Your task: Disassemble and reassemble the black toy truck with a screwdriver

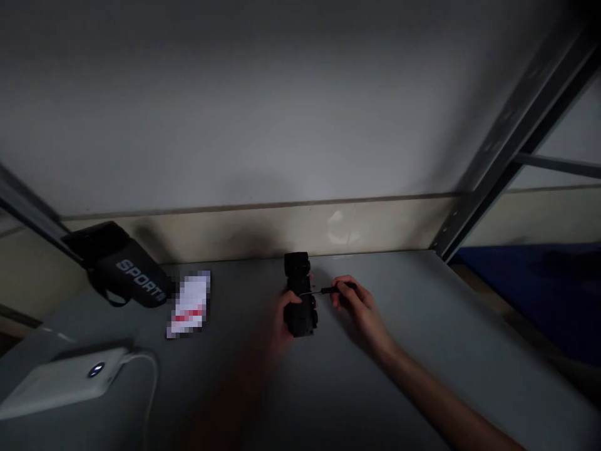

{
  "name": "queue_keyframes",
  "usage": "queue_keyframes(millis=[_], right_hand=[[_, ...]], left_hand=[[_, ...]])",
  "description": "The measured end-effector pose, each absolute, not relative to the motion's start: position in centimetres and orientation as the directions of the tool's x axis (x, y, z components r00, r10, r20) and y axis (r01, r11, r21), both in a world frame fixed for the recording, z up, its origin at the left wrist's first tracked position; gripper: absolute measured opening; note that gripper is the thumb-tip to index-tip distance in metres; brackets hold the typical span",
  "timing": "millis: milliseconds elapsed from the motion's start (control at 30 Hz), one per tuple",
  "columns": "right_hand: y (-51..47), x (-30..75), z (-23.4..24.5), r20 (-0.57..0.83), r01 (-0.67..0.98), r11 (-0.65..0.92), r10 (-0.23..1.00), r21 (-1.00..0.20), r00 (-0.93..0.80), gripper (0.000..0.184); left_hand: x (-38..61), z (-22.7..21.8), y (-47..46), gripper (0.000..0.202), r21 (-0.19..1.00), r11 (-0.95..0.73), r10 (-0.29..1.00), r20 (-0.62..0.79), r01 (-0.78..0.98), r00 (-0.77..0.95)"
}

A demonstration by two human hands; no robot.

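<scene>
A black toy truck with dark wheels along its right side lies on the grey table, its long side running away from me. My left hand grips it from the left, with the thumb over its top. In my right hand is a small screwdriver with a black handle, held between thumb and fingers. Its thin metal shaft points left and reaches the truck's middle. Whether the tip sits in a screw is too small and dark to tell.
On the left of the grey table lie a black bottle pouch marked SPORT, a blurred-out white and red packet and a white power bank with a cable. A wall stands behind; a metal frame post rises at right.
</scene>
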State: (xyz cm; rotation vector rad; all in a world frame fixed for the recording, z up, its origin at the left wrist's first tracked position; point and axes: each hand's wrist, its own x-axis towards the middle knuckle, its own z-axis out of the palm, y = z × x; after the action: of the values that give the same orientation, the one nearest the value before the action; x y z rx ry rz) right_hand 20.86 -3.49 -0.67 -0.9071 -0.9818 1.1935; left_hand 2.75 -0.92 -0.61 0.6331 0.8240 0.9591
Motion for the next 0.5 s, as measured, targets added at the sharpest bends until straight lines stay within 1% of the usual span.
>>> queue_keyframes(millis=[100, 233, 333, 433, 500], right_hand=[[-3.47, 20.88, -0.57, 0.126, -0.293, 0.156, 0.985, -0.943, 0.119, 0.033], [-3.55, 20.87, -0.38, 0.135, -0.274, 0.167, 0.982, -0.947, 0.129, 0.031], [-3.61, 20.91, -0.35, 0.149, -0.263, 0.177, 0.981, -0.948, 0.124, 0.031], [-3.56, 21.02, -0.37, 0.148, -0.259, 0.175, 0.981, -0.95, 0.122, 0.031], [-3.46, 21.14, -0.32, 0.142, -0.253, 0.172, 0.981, -0.952, 0.132, 0.032]], left_hand=[[2.75, -0.65, -1.02, 0.061, 0.777, 0.452, 0.884, -0.323, -0.438, 0.338], [2.8, -0.92, -0.81, 0.066, 0.773, 0.461, 0.878, -0.325, -0.437, 0.351], [2.72, -1.12, -0.62, 0.062, 0.769, 0.468, 0.873, -0.327, -0.436, 0.361], [2.49, -1.22, -0.57, 0.057, 0.752, 0.48, 0.864, -0.314, -0.452, 0.393], [2.36, -1.25, -0.57, 0.057, 0.728, 0.504, 0.843, -0.296, -0.464, 0.45]])
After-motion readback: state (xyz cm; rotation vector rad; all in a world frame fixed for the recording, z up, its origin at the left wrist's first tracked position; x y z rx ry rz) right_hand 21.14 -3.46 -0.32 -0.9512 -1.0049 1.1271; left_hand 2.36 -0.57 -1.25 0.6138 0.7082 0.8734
